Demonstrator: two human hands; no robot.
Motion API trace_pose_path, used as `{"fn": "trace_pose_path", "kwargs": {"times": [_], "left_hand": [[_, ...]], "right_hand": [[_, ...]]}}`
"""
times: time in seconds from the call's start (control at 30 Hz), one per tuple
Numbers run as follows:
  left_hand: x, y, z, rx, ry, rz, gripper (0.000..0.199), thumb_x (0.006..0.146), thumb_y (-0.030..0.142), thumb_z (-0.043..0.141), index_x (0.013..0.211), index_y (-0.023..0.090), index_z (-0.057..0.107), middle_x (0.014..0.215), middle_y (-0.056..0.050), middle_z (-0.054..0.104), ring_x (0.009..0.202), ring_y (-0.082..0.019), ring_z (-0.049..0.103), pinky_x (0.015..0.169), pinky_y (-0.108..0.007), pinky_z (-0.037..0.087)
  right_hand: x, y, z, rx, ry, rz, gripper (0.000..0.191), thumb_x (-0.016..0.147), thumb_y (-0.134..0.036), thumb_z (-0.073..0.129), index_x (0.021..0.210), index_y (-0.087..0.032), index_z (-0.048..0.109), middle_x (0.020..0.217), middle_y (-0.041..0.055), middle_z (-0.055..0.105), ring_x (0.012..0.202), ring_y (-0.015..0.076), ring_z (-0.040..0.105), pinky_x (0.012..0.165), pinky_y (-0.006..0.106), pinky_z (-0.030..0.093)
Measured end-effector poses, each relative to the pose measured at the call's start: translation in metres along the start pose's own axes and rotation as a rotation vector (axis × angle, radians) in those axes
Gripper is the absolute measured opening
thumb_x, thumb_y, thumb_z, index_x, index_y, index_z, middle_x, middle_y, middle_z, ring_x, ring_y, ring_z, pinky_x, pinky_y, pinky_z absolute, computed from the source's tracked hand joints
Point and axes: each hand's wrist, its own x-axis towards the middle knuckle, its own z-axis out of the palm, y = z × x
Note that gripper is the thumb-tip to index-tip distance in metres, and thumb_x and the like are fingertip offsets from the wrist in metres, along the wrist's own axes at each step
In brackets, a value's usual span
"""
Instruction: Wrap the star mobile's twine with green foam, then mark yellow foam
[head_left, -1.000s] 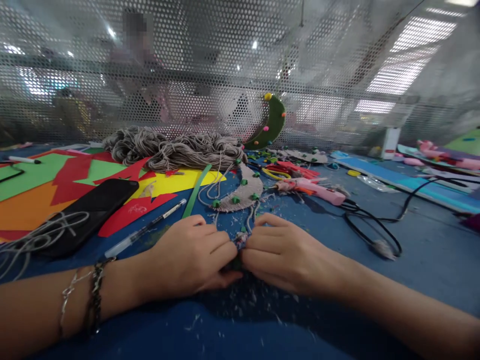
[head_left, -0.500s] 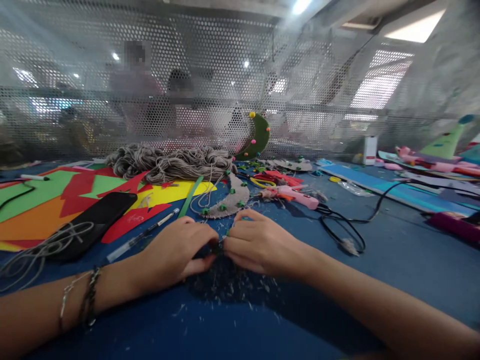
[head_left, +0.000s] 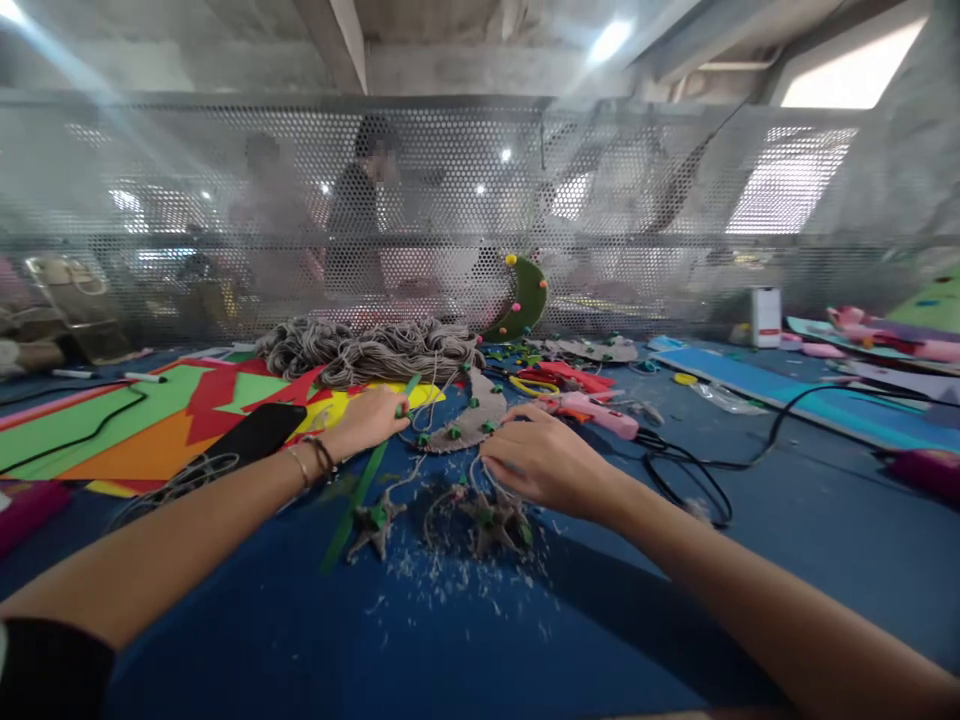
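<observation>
My left hand (head_left: pixel 371 418) is closed on a long green paper strip (head_left: pixel 364 497) that slants toward me across the blue table. My right hand (head_left: pixel 541 457) has its fingers curled at the lower right edge of a grey felt crescent (head_left: pixel 474 420) dotted with small green pieces. Thin grey cord (head_left: pixel 477 470) runs up to those fingertips; their exact grip is partly hidden. Below the hands lie a grey star (head_left: pixel 373 525) with a green centre and, further right, an overlapping cluster of grey stars (head_left: pixel 491 525), both on cords.
A heap of grey cord (head_left: pixel 367 350) lies at the back. Coloured paper (head_left: pixel 135 425) and a black phone (head_left: pixel 264 428) are left. A pink glue gun (head_left: pixel 600 415) with black cable lies right, by scissors (head_left: pixel 531 386). A green crescent (head_left: pixel 529 298) stands against the mesh. Pale scraps litter the table.
My hands have moved apart from close together. The left has reached forward to the green strip, which has shifted; the right has moved up beside the grey crescent. The grey stars now show.
</observation>
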Motion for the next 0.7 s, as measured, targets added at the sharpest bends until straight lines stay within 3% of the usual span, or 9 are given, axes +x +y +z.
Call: {"fn": "trace_pose_path", "kwargs": {"times": [0.2, 0.43, 0.53, 0.7], "left_hand": [[0.002, 0.015, 0.012, 0.137, 0.096, -0.032, 0.018, 0.078, 0.018, 0.041, 0.091, 0.01, 0.051, 0.091, -0.015, 0.054, 0.084, -0.023, 0.053, 0.07, -0.032, 0.041], [0.002, 0.015, 0.013, 0.102, 0.13, 0.002, 0.016, 0.079, 0.016, 0.04, 0.088, 0.009, 0.052, 0.09, -0.013, 0.055, 0.08, -0.019, 0.055, 0.07, -0.029, 0.041], [0.01, 0.006, 0.002, 0.049, 0.162, 0.009, 0.015, 0.077, 0.021, 0.046, 0.086, 0.011, 0.054, 0.086, -0.01, 0.059, 0.081, -0.019, 0.055, 0.071, -0.027, 0.041], [0.031, -0.031, -0.04, -0.004, 0.247, -0.106, 0.025, 0.077, 0.03, 0.045, 0.089, 0.011, 0.056, 0.083, -0.007, 0.063, 0.075, -0.017, 0.058, 0.066, -0.022, 0.042]], "right_hand": [[-0.008, 0.007, -0.008, -0.004, -0.071, 0.055, 0.026, 0.083, -0.018, 0.035, 0.066, -0.016, 0.055, 0.06, -0.0014, 0.057, 0.055, 0.0089, 0.042, 0.075, 0.027, 0.033], [-0.016, 0.013, -0.013, -0.002, -0.071, 0.104, 0.026, 0.082, -0.017, 0.036, 0.064, -0.016, 0.055, 0.06, -0.0002, 0.057, 0.06, 0.0111, 0.045, 0.072, 0.027, 0.034], [-0.02, 0.017, -0.014, 0.003, -0.072, 0.114, 0.024, 0.081, -0.017, 0.037, 0.066, -0.016, 0.056, 0.062, -0.0001, 0.058, 0.063, 0.0115, 0.047, 0.075, 0.028, 0.034], [-0.027, 0.031, -0.021, -0.007, -0.043, 0.193, 0.024, 0.081, -0.019, 0.037, 0.066, -0.016, 0.055, 0.064, 0.0018, 0.058, 0.065, 0.0136, 0.051, 0.068, 0.027, 0.035]]}}
